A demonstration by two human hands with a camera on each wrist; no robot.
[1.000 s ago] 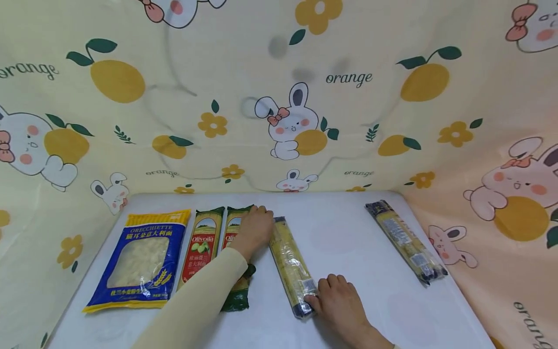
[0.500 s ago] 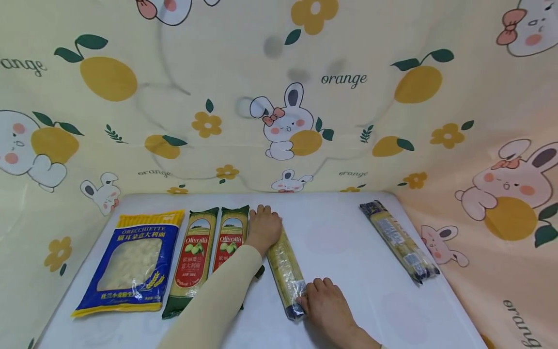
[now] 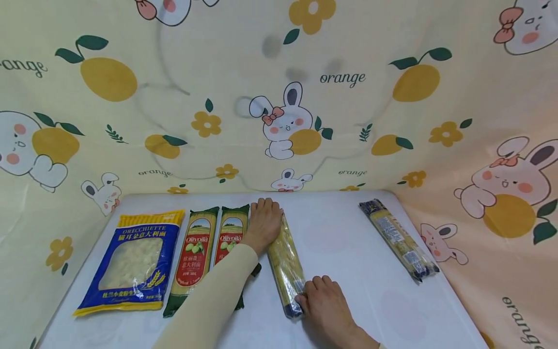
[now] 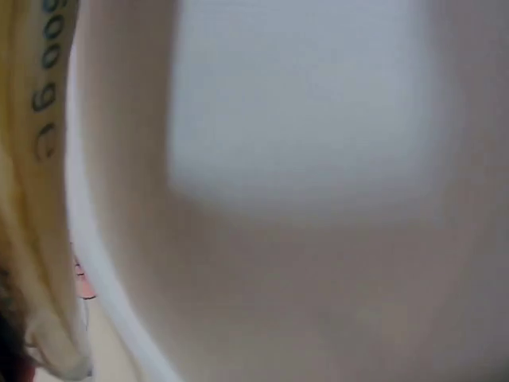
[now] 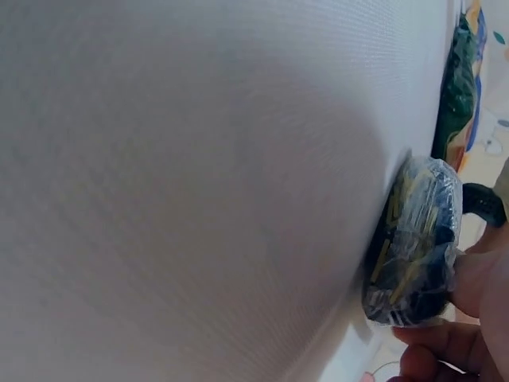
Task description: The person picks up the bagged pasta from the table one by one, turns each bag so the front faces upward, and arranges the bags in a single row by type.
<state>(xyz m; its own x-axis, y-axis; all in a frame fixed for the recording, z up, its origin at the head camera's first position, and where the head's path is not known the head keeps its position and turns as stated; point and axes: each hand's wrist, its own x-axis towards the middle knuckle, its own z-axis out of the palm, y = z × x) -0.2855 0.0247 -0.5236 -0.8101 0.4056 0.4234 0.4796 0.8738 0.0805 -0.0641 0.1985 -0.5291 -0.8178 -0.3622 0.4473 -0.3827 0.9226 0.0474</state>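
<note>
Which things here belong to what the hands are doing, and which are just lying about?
Probably in the job:
left hand
right hand
middle pasta packet

Apparently just lying about:
blue pasta bag
red-labelled packet
its twin
far-right packet

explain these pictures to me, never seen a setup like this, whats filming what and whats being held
There is no robot here, just a person's two bare hands. The wide picture comes from a camera worn on the head, looking forward and down. The other two come from wrist cameras: the left one is mostly blur, the right one shows a packet's end up close.

On the flat white table, from left to right, lie a blue-and-yellow plastic orecchiette bag, two long red-labelled packets with green ends, a long clear plastic packet of yellow strands and a similar slim packet.

The right hand grips the clear packet's near end. The left hand lies over its far end; its exact grip is hidden.
</note>
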